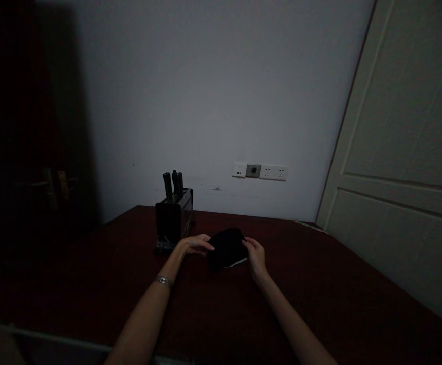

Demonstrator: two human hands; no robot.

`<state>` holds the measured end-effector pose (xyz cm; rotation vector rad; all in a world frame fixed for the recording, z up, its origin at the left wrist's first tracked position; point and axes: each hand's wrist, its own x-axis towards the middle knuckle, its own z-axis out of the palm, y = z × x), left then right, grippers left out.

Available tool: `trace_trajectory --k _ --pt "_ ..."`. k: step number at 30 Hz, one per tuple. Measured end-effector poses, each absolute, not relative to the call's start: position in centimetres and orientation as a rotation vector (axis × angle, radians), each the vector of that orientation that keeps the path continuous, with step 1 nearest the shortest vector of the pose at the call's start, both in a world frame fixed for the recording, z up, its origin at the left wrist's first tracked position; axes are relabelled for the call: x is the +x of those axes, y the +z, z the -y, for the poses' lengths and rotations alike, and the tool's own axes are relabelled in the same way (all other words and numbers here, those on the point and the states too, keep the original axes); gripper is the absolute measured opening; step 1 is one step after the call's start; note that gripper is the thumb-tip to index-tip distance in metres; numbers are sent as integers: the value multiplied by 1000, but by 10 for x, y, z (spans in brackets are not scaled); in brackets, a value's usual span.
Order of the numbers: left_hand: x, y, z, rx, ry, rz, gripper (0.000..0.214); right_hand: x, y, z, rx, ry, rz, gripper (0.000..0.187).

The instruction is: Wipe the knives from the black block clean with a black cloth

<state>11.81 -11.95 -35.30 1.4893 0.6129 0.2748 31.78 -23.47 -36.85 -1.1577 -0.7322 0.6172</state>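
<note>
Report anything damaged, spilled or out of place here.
Dark scuffs mark the pale, plain wall behind the dark red tabletop, left of the white rectangular sockets; they stand out, perhaps from rubbing. No spill shows, though the picture is dim.

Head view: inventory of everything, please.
table: 1, red-brown, foreground
cloth-like item: 1, black, mid-table, held
holder: 1, black, table, left of item
handles: 3, black, in holder
strip: 1, pale, table's far right
wall: 1, grey, behind table
wall plates: 1 row, white and grey, on wall
panelled door: 1, pale, right
metal fittings: count unclear, brassy, far left
bracelet: 1, silver, left wrist
left hand: 1, bare, item's left edge
right hand: 1, bare, item's right edge
</note>
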Motion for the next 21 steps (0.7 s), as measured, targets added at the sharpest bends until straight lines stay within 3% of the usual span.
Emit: trace_trajectory --k 8,14,21 --pt "120 -351 121 1450 331 -498 33 320 -367 237 -1195 729 757 42" --pt "134 -348 128 1417 340 -446 42 331 -349 238 -1296 619 873 42" --pt "197 -352 169 1375 617 -658 67 380 -307 252 -1399 431 962 37"
